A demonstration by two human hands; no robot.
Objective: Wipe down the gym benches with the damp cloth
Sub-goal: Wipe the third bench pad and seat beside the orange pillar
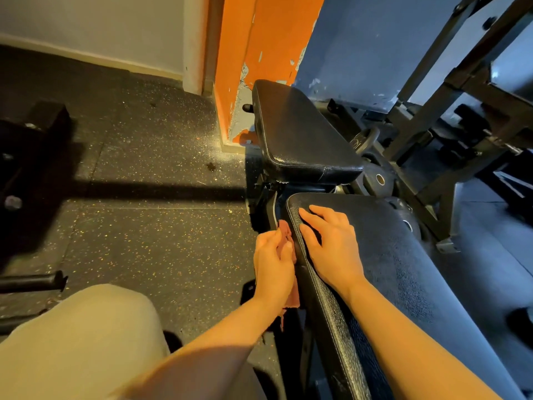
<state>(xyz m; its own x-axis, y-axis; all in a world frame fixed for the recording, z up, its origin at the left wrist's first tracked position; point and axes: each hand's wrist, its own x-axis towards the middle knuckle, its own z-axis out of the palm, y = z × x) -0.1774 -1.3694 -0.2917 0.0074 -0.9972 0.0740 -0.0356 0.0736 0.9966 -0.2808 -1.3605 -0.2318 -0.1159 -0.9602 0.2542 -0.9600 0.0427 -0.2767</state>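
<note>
Gripping the cloth [288,241] against the desk [403,269] side, our left grip [272,264] curls; right grip [331,243] rests flat on top.

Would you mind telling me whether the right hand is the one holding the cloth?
No, the left hand grips the reddish cloth against the bench pad's side edge, while the right hand rests flat on top.

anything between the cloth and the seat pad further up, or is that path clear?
Nothing visible blocks it. The left hand holds the cloth against the left side of the back pad; the seat pad lies beyond a gap showing the frame. The right hand rests on top.
</note>
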